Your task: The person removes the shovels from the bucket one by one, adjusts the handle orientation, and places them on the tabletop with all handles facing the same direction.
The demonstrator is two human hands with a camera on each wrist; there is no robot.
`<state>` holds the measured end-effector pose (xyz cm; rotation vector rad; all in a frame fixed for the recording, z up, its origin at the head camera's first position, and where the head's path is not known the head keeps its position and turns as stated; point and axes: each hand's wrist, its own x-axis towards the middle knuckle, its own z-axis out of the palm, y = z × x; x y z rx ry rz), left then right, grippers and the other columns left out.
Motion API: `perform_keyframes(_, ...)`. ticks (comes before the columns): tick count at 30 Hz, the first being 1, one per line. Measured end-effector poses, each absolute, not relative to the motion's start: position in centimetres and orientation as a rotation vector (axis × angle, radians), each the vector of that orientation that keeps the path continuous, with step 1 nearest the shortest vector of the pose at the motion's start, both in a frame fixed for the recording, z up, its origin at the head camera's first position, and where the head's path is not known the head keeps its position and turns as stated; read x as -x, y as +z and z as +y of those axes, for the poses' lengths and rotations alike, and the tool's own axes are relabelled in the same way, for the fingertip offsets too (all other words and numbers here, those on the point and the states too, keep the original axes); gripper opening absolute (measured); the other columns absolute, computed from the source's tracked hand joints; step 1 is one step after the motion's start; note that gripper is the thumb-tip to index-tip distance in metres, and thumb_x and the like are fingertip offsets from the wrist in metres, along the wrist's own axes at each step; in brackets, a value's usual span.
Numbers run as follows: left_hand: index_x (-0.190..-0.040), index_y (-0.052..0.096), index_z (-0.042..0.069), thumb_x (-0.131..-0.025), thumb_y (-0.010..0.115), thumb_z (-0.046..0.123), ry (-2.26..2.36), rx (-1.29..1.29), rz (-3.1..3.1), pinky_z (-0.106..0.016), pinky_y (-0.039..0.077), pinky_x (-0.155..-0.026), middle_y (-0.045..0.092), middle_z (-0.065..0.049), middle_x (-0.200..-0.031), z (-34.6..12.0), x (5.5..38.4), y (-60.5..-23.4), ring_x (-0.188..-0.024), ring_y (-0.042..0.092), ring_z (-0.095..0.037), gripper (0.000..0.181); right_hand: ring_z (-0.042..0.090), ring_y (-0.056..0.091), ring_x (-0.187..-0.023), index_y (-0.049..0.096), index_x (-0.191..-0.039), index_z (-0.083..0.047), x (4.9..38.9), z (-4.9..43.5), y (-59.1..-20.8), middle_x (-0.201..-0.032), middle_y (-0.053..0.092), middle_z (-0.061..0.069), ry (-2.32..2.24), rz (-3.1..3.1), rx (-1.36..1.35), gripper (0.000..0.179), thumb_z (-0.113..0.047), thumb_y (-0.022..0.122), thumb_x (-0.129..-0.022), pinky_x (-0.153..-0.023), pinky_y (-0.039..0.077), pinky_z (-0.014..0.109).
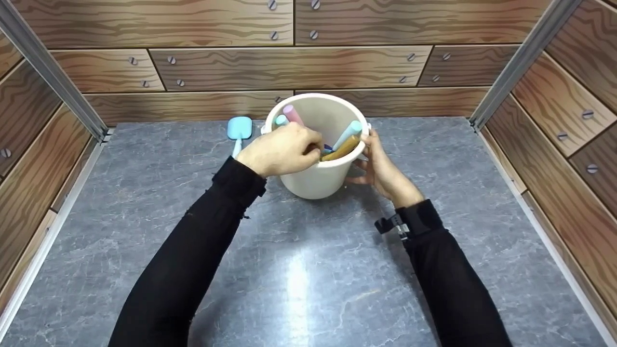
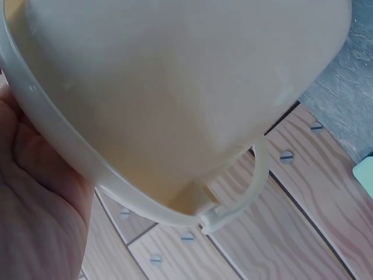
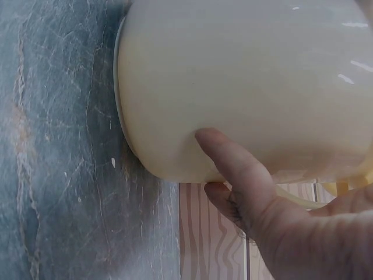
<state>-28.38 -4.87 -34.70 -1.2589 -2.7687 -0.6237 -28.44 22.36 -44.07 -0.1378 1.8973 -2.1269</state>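
A white bucket [image 1: 318,183] stands upright near the back wall. Inside it are a pink rod-like piece [image 1: 291,114], light-blue rod-like pieces [image 1: 348,135], a mustard-coloured piece [image 1: 343,150] and a bit of dark blue. My left hand [image 1: 284,148] reaches over the bucket's near-left rim with its fingers bent inward; whether they hold anything is hidden. In the left wrist view its palm lies beside the rim. My right hand [image 1: 383,166] holds the bucket from the right, upper fingers at the rim, others against the outer wall, as the right wrist view also shows.
A light-blue toy shovel [image 1: 239,127] lies left of the bucket, its handle partly behind my left hand. Wood-patterned panels [image 1: 289,70] wall in the grey marbled table [image 1: 308,270] at the back and both sides. The bucket's white handle [image 2: 256,186] hangs at its far side.
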Motion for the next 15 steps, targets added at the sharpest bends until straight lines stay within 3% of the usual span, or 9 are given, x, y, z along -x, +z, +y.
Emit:
perform_keyframes(5, -0.114, 0.084, 0.006, -0.106, 0.065, 0.012, -0.683, 1.205, -2.783, -0.032, 0.059, -0.079, 0.082, -0.005, -0.101, -5.3, 28.9, -34.7, -0.083, 0.067, -0.015, 0.022, 0.064, 0.008, -0.180, -0.007, -0.189, -0.033, 28.5, 22.4, -44.1, -0.200, 0.004, 0.019, -2.130, 1.900, 0.133, 0.092, -0.053, 0.043, -0.114, -0.131, 0.033, 0.093)
perform_keyframes(11, -0.114, 0.080, 0.001, -0.106, 0.068, 0.007, -0.754, 1.150, -2.772, -0.039, 0.063, -0.093, 0.080, -0.012, -0.107, -5.8, 29.4, -34.6, -0.096, 0.070, -0.023, 0.015, 0.064, 0.008, -0.181, -0.005, -0.189, -0.032, 28.4, 22.3, -44.0, -0.200, 0.005, 0.018, -2.135, 1.896, 0.130, 0.092, -0.054, 0.043, -0.114, -0.131, 0.033, 0.093)
perform_keyframes(15, -0.117, 0.077, -0.004, -0.112, 0.068, 0.000, -0.733, 1.126, -2.729, -0.044, 0.067, -0.105, 0.083, -0.018, -0.114, -5.9, 29.7, -34.5, -0.108, 0.077, -0.030, 0.011, 0.064, 0.008, -0.181, -0.005, -0.190, -0.031, 28.4, 22.3, -44.0, -0.200, 0.005, 0.017, -2.136, 1.896, 0.130, 0.093, -0.054, 0.043, -0.113, -0.131, 0.033, 0.093)
